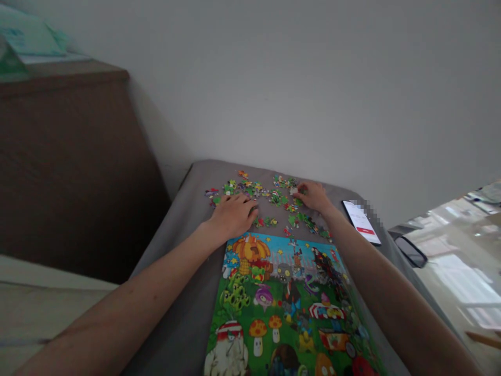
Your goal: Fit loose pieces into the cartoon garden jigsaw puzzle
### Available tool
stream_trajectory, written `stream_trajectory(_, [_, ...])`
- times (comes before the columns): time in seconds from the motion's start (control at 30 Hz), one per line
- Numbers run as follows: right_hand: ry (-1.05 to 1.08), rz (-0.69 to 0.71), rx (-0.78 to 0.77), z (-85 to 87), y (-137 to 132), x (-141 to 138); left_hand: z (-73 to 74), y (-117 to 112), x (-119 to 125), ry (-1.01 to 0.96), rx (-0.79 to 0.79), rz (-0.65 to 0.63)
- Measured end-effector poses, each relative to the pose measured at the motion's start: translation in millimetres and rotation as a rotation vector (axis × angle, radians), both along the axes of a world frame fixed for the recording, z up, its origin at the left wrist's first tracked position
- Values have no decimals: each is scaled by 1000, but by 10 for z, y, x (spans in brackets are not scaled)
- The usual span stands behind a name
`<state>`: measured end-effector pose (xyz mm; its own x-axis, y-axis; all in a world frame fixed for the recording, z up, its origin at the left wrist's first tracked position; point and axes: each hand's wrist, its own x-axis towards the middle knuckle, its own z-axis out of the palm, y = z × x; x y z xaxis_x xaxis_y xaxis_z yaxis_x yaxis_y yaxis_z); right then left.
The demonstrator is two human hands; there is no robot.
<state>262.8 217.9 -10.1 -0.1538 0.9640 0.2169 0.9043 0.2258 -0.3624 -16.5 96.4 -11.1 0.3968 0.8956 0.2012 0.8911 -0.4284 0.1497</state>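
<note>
Loose jigsaw puzzle pieces [276,197] in mixed colours lie scattered on a grey cloth. My left hand [234,215] rests palm down at the left of the pieces, fingers stretched out and covering some of them. Farther right, my right hand [314,196] has its thumb and fingertips closed on a small greyish puzzle piece [293,191] at the edge of the pile. Nearer to me, between my forearms, is a colourful picture board [270,297] with cartoon plants, mushrooms and a pumpkin house. Its right edge is partly behind my right forearm.
A phone [362,222] with a lit screen lies on the grey cloth [176,230] to the right. A brown wooden cabinet [70,156] stands at the left, with green packaging [31,34] on top. Behind is a plain wall [282,94]. Dark-rimmed glasses [410,250] appear at the right.
</note>
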Motion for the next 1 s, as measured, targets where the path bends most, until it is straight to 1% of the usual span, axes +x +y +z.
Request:
stream_trajectory(0.07, [73, 51, -19, 62, -128, -29, 0, -5, 3, -5, 1, 0])
stream_trajectory(0.13, [152, 130, -63, 119, -366, -92, -4, -16, 8, -10, -4, -2])
stream_trajectory(0.2, [223, 208, -112, 173, -711, -183, -13, -28, 16, -17, -12, -2])
stream_trajectory(0.27, [301, 291, -180, 237, -1121, -296, -23, -34, 26, -25, -20, 2])
stream_trajectory(0.3, [392, 366, -266, 273, -1329, -359, -28, -34, 31, -28, -25, 7])
stream_trajectory(0.37, [499, 495, -406, 340, -1712, -500, -35, -31, 43, -27, -38, 16])
stream_trajectory(0.4, [528, 541, -474, 364, -1873, -574, -36, -30, 50, -23, -44, 20])
stream_trajectory(0.47, [531, 589, -546, 380, -2119, -715, -37, -28, 60, -10, -43, 21])
stream_trajectory(0.53, [493, 630, -597, 358, -2273, -823, -38, -28, 65, 1, -30, 17])
stream_trajectory(0.6, [477, 641, -658, 320, -2366, -886, -41, -29, 65, 7, -22, 6])
stream_trajectory(0.77, [530, 601, -799, 273, -2521, -930, -55, -30, 60, 18, -32, -8])
stream_trajectory(0.83, [523, 641, -803, 270, -2577, -939, -60, -30, 59, 17, -27, -4])
stream_trajectory(0.93, [482, 744, -757, 252, -2647, -948, -64, -28, 56, 12, -33, -4])
stream_trajectory(1.0, [459, 765, -752, 227, -2679, -951, -64, -28, 54, 12, -36, -7])
